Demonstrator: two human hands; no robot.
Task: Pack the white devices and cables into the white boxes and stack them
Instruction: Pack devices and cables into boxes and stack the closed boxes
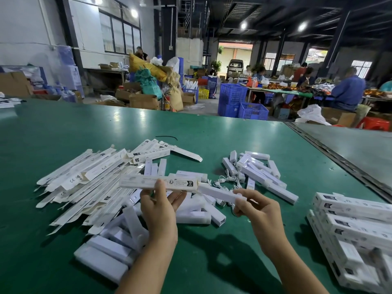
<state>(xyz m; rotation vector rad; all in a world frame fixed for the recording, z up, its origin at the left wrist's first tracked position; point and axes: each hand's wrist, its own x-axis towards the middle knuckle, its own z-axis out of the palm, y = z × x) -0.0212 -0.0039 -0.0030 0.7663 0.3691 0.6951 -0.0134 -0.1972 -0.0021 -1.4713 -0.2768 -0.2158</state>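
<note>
The hall is moderately bright. Round ceiling lamps [243, 25] flare white, and daylight comes in through the open doorway [234, 56] and the windows [121, 32]. The green surface [212, 132] shows pale glare patches toward its far edge. Soft dark shadows lie on it under the left hand [159, 206] and right hand [261, 211]. Wide-angle distortion bows the surface's edges and tilts the pillars. The stacked white boxes [356, 240] at lower right are smeared, and the background is soft.

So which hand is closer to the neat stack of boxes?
Right. The right hand, pinching a white device, is just left of the stacked boxes; the left hand, holding a white box, is farther left.
</note>
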